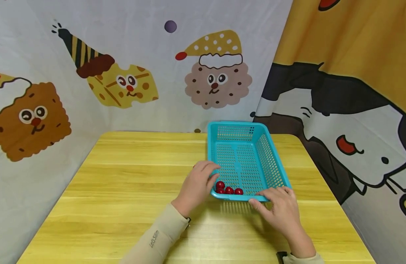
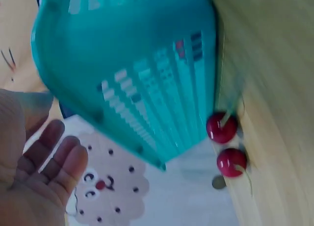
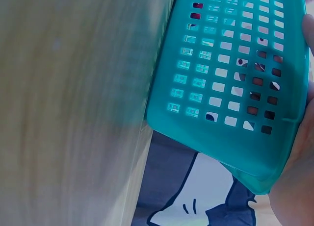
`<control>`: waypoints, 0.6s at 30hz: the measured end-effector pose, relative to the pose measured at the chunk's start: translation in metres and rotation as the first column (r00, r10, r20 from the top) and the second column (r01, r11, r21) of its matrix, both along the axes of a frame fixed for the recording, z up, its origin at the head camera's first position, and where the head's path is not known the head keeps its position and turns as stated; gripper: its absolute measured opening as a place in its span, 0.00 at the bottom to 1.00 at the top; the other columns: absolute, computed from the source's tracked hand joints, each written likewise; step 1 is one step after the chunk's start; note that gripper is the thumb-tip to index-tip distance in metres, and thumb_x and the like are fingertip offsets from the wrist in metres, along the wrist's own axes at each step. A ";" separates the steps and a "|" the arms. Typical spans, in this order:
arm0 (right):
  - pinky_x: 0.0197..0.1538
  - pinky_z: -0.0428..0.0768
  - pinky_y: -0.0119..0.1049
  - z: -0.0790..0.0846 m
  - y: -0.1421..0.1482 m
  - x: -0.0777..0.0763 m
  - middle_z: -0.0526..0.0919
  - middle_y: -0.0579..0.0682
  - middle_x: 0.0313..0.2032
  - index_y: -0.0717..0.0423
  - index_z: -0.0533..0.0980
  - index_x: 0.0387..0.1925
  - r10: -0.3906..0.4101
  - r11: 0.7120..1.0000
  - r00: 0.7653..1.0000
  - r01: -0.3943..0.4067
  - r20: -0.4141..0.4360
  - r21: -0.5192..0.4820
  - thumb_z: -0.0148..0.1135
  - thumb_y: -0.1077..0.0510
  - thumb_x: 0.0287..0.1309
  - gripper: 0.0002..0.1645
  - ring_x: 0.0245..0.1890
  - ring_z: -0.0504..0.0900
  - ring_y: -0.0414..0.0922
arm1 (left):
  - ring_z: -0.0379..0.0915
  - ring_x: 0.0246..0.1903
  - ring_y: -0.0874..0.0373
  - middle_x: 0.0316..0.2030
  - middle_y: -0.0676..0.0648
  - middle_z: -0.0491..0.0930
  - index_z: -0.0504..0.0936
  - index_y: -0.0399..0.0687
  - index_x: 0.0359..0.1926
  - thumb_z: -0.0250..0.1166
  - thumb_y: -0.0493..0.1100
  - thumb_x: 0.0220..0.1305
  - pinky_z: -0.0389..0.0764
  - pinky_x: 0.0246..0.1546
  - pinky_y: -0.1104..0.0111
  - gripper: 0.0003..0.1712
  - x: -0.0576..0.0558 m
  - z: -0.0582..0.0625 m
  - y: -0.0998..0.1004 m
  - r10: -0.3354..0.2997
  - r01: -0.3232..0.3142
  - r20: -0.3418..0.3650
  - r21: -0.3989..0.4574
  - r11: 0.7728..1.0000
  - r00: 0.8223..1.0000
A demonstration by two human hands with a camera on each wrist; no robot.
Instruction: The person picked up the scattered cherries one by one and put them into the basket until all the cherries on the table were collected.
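A turquoise perforated plastic basket (image 1: 237, 167) stands on the wooden table. Several red cherries (image 1: 229, 190) lie in its near-left corner. My right hand (image 1: 280, 209) grips the near rim at the right corner, thumb outside and fingers over the edge; the right wrist view shows the palm (image 3: 294, 177) against the rim. Beside the left rim is my left hand (image 1: 197, 185), fingers loosely bent and holding nothing. Two stemmed cherries, one near the basket wall (image 2: 222, 127) and one beyond it (image 2: 231, 162), lie on the table outside; the left hand mostly hides this spot in the head view.
The basket stands toward the right on the light wooden tabletop (image 1: 123, 183). Behind the table hangs a white cloth (image 1: 140, 44) with cartoon prints. A yellow patterned curtain (image 1: 338, 40) hangs at the right.
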State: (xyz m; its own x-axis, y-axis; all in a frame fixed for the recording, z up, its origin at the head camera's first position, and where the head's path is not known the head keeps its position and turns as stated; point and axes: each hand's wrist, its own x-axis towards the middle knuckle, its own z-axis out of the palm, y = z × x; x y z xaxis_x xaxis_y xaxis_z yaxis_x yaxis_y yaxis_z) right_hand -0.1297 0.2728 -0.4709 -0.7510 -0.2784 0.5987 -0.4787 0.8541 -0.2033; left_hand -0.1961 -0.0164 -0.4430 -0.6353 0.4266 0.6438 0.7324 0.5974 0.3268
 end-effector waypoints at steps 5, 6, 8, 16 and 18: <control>0.53 0.66 0.58 0.001 0.000 -0.001 0.86 0.41 0.30 0.45 0.85 0.32 -0.001 1.000 1.000 0.001 -0.005 0.005 0.72 0.36 0.46 0.20 0.31 0.77 0.46 | 0.69 0.51 0.56 0.49 0.47 0.78 0.81 0.43 0.50 0.69 0.38 0.63 0.79 0.52 0.63 0.15 -0.011 -0.002 -0.020 0.117 -0.123 0.066 0.091 0.988 0.991; 0.53 0.67 0.58 0.001 0.000 -0.001 0.86 0.41 0.30 0.45 0.85 0.32 0.000 1.000 1.000 0.000 -0.006 0.006 0.72 0.36 0.46 0.20 0.31 0.77 0.46 | 0.69 0.51 0.55 0.49 0.47 0.78 0.81 0.42 0.51 0.69 0.38 0.63 0.79 0.52 0.62 0.15 -0.013 -0.004 -0.023 0.137 -0.146 0.090 0.097 0.985 0.986; 0.52 0.67 0.58 0.001 -0.001 -0.001 0.86 0.41 0.30 0.45 0.85 0.32 -0.001 1.000 1.000 0.001 -0.007 0.007 0.72 0.36 0.46 0.20 0.32 0.77 0.46 | 0.68 0.52 0.55 0.50 0.46 0.78 0.81 0.42 0.51 0.70 0.40 0.63 0.79 0.53 0.60 0.16 -0.016 -0.007 -0.030 0.175 -0.191 0.153 0.091 0.977 0.973; 0.51 0.66 0.57 0.000 -0.001 -0.001 0.86 0.42 0.31 0.45 0.85 0.32 -0.005 1.000 1.000 0.005 -0.007 0.010 0.72 0.36 0.47 0.20 0.32 0.78 0.46 | 0.68 0.54 0.51 0.54 0.43 0.75 0.79 0.41 0.56 0.72 0.45 0.61 0.76 0.57 0.56 0.24 -0.023 -0.025 -0.044 0.237 -0.256 0.448 -0.020 0.967 0.862; 0.52 0.66 0.57 0.000 -0.001 0.000 0.86 0.41 0.31 0.44 0.85 0.32 -0.008 1.000 1.000 0.008 -0.005 0.012 0.72 0.35 0.47 0.20 0.32 0.78 0.45 | 0.68 0.55 0.50 0.56 0.42 0.74 0.79 0.41 0.58 0.73 0.45 0.60 0.75 0.57 0.55 0.27 -0.025 -0.031 -0.044 0.234 -0.224 0.477 -0.079 0.971 0.847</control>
